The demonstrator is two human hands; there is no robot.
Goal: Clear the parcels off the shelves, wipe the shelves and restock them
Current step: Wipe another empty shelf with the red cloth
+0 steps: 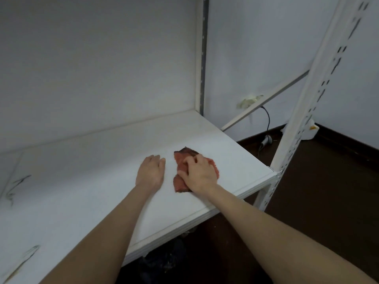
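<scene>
A white shelf board [98,160] runs from the lower left to the right corner, with no parcels on it. A reddish-pink cloth [182,160] lies near the shelf's right front corner. My right hand [200,174] presses down on the cloth, fingers bent into its folds. Just left of the cloth, my left hand [151,172] rests on the bare board with its fingers curled under. Dark smudges [15,189] mark the shelf at the far left.
A slotted white upright [307,111] stands at the shelf's right front corner, another upright [202,58] at the back. A diagonal brace [264,101] crosses behind. Dark floor [317,201] lies right and below, with a cable [268,119], a white object [310,130] by the wall, and dark items [164,261] under the shelf.
</scene>
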